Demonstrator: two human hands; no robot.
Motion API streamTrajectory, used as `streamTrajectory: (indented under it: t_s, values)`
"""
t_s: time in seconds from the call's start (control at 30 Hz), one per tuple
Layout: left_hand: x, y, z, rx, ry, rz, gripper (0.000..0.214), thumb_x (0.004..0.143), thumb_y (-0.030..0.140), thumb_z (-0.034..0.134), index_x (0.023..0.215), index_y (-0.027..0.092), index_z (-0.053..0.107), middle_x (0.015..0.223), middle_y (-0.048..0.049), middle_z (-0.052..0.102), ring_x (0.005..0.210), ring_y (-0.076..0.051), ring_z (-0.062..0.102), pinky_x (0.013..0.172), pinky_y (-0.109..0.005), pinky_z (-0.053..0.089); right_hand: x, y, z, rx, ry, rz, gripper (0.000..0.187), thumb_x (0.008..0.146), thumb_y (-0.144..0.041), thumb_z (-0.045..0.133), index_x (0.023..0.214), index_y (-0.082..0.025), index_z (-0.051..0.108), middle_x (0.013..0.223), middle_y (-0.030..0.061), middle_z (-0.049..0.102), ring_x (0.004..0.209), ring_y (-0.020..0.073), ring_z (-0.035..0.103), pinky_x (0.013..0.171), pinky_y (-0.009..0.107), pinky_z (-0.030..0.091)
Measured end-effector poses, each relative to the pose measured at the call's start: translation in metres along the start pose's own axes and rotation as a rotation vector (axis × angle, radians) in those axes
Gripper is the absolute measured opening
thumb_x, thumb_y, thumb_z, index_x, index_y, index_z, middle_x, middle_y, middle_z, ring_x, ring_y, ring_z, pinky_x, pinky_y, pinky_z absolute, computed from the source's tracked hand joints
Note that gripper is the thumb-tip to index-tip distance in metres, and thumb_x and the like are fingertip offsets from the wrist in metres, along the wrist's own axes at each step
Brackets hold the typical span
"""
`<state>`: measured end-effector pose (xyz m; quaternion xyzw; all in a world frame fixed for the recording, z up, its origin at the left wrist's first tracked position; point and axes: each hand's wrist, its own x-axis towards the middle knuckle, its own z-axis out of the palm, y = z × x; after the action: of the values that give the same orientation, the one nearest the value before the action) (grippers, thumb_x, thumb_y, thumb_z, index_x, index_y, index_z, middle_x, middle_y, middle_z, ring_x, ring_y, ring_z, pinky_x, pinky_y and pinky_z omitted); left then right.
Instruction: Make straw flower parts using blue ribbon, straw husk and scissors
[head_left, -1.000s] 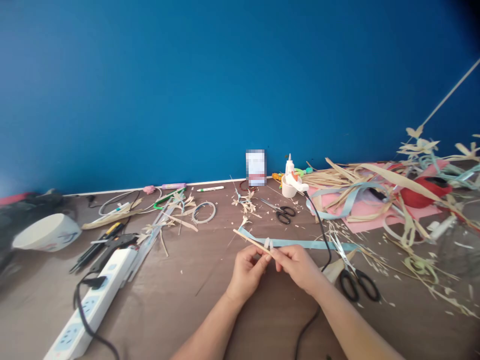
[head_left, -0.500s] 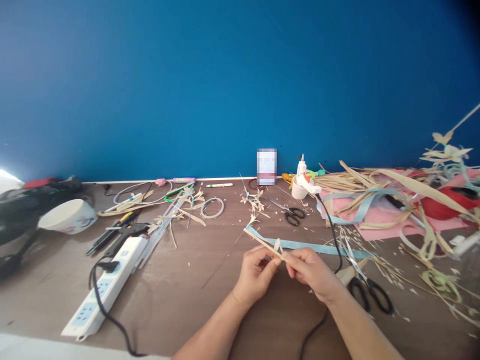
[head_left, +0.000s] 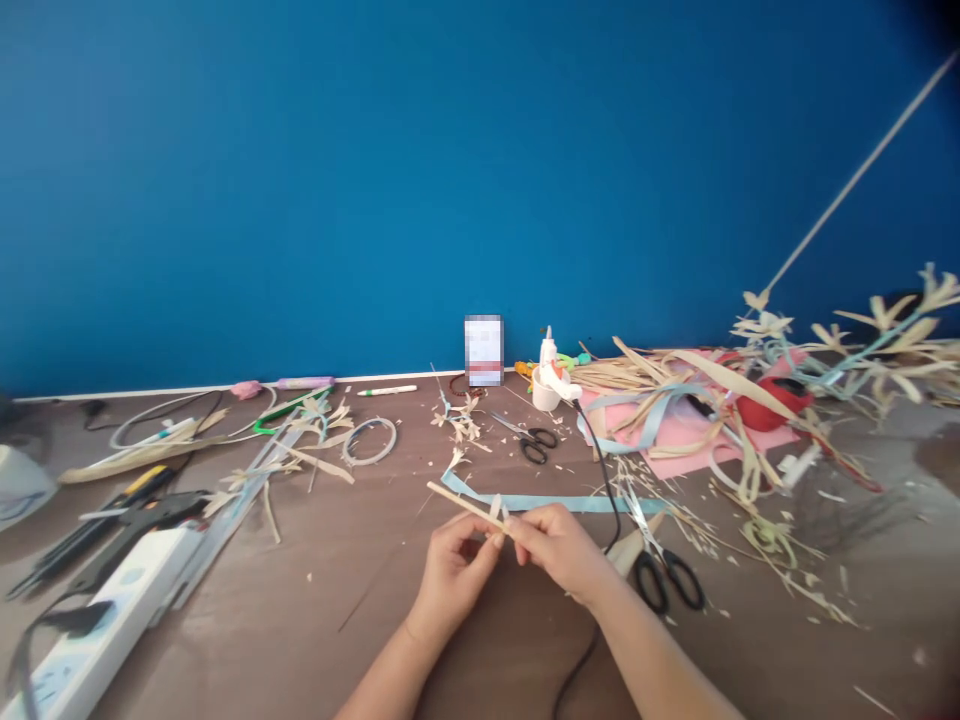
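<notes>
My left hand [head_left: 459, 565] and my right hand [head_left: 559, 545] meet over the near middle of the table. Both pinch a thin pale strip [head_left: 459, 500], whose free end points up and to the left. Small whitish loops or petals [head_left: 496, 507] stand up from the strip at my fingertips; their exact shape is hard to make out. Just beyond the hands lies a light blue ribbon [head_left: 555, 503]. Black-handled scissors [head_left: 666, 570] rest on the table to the right of my right hand.
A white glue gun [head_left: 551, 370] stands in a small cup at the back, its black cord running forward past my right hand. Smaller scissors [head_left: 534, 443] lie nearby. Raffia-like strips [head_left: 675, 375] pile up at right. A white power strip [head_left: 112, 620] lies at left.
The view has turned to the right, so everything sits further left and more flower sprays show at right. Both hands keep their pinch on the strip.
</notes>
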<state>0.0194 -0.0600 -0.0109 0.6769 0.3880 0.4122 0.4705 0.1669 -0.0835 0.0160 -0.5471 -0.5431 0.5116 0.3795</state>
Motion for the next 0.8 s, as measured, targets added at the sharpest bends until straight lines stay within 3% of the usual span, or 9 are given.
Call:
streamTrajectory:
  t_s: [0.4, 0.8]
  values:
    - [-0.002, -0.002, 0.001, -0.025, 0.007, -0.016, 0.014, 0.072, 0.025, 0.057, 0.069, 0.013, 0.062, 0.064, -0.0035, 0.059, 0.052, -0.011, 0.053, 0.048, -0.019, 0.043, -0.003, 0.0, -0.001, -0.074, 0.045, -0.024, 0.041, 0.077, -0.04, 0.048, 0.046, -0.014, 0.051, 0.039, -0.0063, 0.033, 0.04, 0.0061, 0.029, 0.041, 0.021, 0.02]
    - [-0.002, 0.01, -0.004, 0.034, 0.028, 0.183, 0.013, 0.072, 0.023, 0.057, 0.064, 0.014, 0.061, 0.061, -0.0034, 0.058, 0.055, -0.011, 0.051, 0.053, -0.021, 0.039, -0.006, 0.0, 0.003, 0.258, -0.112, 0.088, 0.044, 0.077, -0.047, 0.047, 0.045, -0.016, 0.045, 0.033, -0.0103, 0.021, 0.032, 0.0036, 0.015, 0.036, 0.021, 0.007]
